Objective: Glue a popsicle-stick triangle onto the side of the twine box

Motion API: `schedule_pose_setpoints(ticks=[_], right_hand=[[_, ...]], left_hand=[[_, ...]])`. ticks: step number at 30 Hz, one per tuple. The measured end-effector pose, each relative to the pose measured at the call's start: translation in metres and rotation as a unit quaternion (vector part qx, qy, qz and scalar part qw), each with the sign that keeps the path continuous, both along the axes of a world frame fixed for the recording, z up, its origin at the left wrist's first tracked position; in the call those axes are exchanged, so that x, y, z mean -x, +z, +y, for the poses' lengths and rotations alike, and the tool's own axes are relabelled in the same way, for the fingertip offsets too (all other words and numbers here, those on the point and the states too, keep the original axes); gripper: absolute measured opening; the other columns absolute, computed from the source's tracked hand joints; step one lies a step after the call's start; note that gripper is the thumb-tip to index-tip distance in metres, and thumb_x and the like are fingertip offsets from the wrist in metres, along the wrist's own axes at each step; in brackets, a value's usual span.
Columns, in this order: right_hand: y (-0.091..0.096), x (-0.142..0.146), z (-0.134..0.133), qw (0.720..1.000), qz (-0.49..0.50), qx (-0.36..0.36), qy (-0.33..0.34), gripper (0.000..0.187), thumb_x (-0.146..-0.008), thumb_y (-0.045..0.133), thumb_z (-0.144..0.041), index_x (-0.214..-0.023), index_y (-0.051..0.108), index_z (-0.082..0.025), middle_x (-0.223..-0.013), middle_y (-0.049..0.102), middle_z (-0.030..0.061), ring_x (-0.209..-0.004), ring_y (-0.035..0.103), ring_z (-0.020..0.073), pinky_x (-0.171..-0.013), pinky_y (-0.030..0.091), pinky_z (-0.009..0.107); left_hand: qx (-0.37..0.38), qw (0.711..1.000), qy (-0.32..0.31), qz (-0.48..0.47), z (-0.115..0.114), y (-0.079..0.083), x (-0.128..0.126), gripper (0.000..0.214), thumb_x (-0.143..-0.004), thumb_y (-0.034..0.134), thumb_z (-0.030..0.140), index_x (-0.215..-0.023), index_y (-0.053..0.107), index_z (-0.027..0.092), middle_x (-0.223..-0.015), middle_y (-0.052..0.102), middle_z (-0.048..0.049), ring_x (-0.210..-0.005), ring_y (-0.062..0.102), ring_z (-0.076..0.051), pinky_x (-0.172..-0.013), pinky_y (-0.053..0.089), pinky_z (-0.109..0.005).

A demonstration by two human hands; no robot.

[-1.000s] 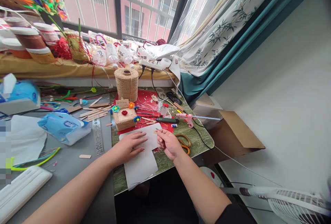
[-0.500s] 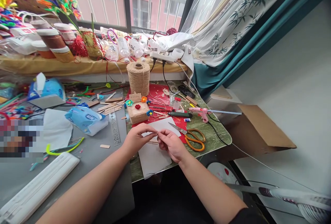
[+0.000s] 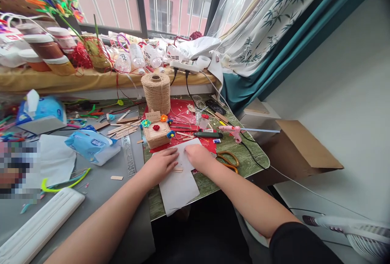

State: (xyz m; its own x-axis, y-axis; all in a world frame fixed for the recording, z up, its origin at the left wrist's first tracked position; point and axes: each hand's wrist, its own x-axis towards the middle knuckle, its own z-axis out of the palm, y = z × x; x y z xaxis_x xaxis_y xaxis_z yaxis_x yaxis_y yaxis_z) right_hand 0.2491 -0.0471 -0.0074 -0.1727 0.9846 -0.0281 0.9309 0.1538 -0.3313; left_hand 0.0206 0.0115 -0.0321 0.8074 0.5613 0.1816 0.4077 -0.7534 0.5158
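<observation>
Fingers (image 3: 172, 157) slightly apart at left, curled at right, over a flat white paper sheet (image 3: 178, 194)

Left hand (image 3: 162, 164): palm down on the sheet. Right hand (image 3: 198, 156): curled inward at the sheet's upper part; cannot tell whether its fingertips pinch anything. Thin pale wooden strips (image 3: 178, 170) on paper, beside left fingertips. Square tan twine-wrapped box (image 3: 156, 139), bright flowers on it, just beyond. Orange-handled scissors (image 3: 233, 167) beside right wrist, blades hidden.
</observation>
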Motion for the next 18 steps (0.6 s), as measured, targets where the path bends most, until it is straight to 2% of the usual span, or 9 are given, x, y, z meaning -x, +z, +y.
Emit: schedule_pose_setpoints(ticks=[3,6,9,10,11,13,15,16,18], right_hand=[[-0.008,-0.002,-0.016,0.999,-0.020,0.030,0.031,0.020,-0.100,0.050,-0.015,-0.102,0.070,-0.013,-0.100,0.074,0.0157,-0.098,0.067,0.0263,-0.089,0.047,0.035],[0.000,-0.019,-0.042,0.997,0.005,0.060,0.038,0.017,-0.099,0.054,-0.016,-0.099,0.071,-0.015,-0.096,0.074,0.0129,-0.094,0.066,0.0244,-0.086,0.047,0.033],[0.014,-0.033,-0.054,0.980,0.176,0.080,-0.047,0.015,-0.098,0.058,-0.022,-0.096,0.072,-0.018,-0.086,0.071,0.0067,-0.081,0.063,0.0199,-0.077,0.046,0.031],[0.017,-0.033,-0.054,0.953,0.277,0.080,-0.093,0.014,-0.098,0.060,-0.027,-0.097,0.071,-0.019,-0.079,0.068,0.0036,-0.073,0.060,0.0176,-0.070,0.045,0.029],[0.019,-0.030,-0.053,0.907,0.391,0.081,-0.134,0.016,-0.098,0.062,-0.034,-0.099,0.070,-0.019,-0.072,0.064,0.0002,-0.064,0.054,0.0151,-0.064,0.041,0.028],[0.018,-0.016,-0.051,0.770,0.604,0.097,-0.179,0.025,-0.094,0.068,-0.044,-0.101,0.067,-0.020,-0.063,0.053,-0.0058,-0.052,0.039,0.0102,-0.055,0.033,0.025],[0.015,0.004,-0.050,0.644,0.735,0.130,-0.170,0.031,-0.089,0.076,-0.046,-0.100,0.064,-0.020,-0.060,0.047,-0.0086,-0.048,0.030,0.0071,-0.052,0.026,0.023],[0.013,0.014,-0.050,0.602,0.769,0.148,-0.157,0.032,-0.087,0.079,-0.045,-0.098,0.063,-0.019,-0.059,0.046,-0.0090,-0.048,0.028,0.0063,-0.052,0.024,0.023],[0.011,0.030,-0.051,0.557,0.799,0.178,-0.141,0.032,-0.085,0.082,-0.041,-0.093,0.061,-0.019,-0.057,0.046,-0.0090,-0.047,0.027,0.0055,-0.051,0.020,0.023]], left_hand=[[0.014,0.999,0.021,0.037,-0.002,-0.006,-0.003,0.048,-0.106,0.043,0.046,-0.139,0.068,0.022,-0.155,0.056,-0.0104,-0.140,0.057,-0.031,-0.120,0.045,-0.050],[0.013,0.999,0.017,0.038,-0.001,-0.006,-0.003,0.048,-0.106,0.043,0.048,-0.140,0.067,0.023,-0.155,0.057,-0.0097,-0.139,0.058,-0.030,-0.120,0.045,-0.047],[0.002,1.000,0.007,0.014,0.003,-0.004,-0.002,0.044,-0.105,0.046,0.046,-0.136,0.070,0.025,-0.148,0.063,-0.0091,-0.132,0.063,-0.028,-0.116,0.049,-0.045],[-0.002,1.000,0.007,0.006,0.004,-0.003,-0.002,0.042,-0.105,0.048,0.045,-0.133,0.071,0.025,-0.145,0.065,-0.0092,-0.130,0.064,-0.029,-0.114,0.051,-0.046],[-0.007,1.000,0.009,-0.004,0.004,0.000,-0.002,0.040,-0.104,0.050,0.044,-0.132,0.072,0.025,-0.142,0.067,-0.0096,-0.127,0.065,-0.029,-0.111,0.052,-0.047],[-0.014,0.999,0.017,-0.036,0.000,0.006,-0.002,0.038,-0.101,0.056,0.043,-0.132,0.070,0.024,-0.135,0.070,-0.0107,-0.122,0.066,-0.030,-0.107,0.053,-0.048],[-0.010,0.996,0.028,-0.088,-0.006,0.012,-0.003,0.036,-0.100,0.061,0.041,-0.131,0.068,0.025,-0.126,0.074,-0.0103,-0.116,0.068,-0.028,-0.103,0.054,-0.046],[-0.002,0.992,0.033,-0.120,-0.010,0.015,-0.004,0.033,-0.100,0.062,0.040,-0.128,0.068,0.025,-0.120,0.075,-0.0091,-0.111,0.069,-0.026,-0.100,0.055,-0.044],[0.028,0.984,0.042,-0.171,-0.017,0.020,-0.005,0.029,-0.098,0.066,0.039,-0.124,0.069,0.026,-0.111,0.077,-0.0066,-0.100,0.070,-0.022,-0.092,0.056,-0.038]])
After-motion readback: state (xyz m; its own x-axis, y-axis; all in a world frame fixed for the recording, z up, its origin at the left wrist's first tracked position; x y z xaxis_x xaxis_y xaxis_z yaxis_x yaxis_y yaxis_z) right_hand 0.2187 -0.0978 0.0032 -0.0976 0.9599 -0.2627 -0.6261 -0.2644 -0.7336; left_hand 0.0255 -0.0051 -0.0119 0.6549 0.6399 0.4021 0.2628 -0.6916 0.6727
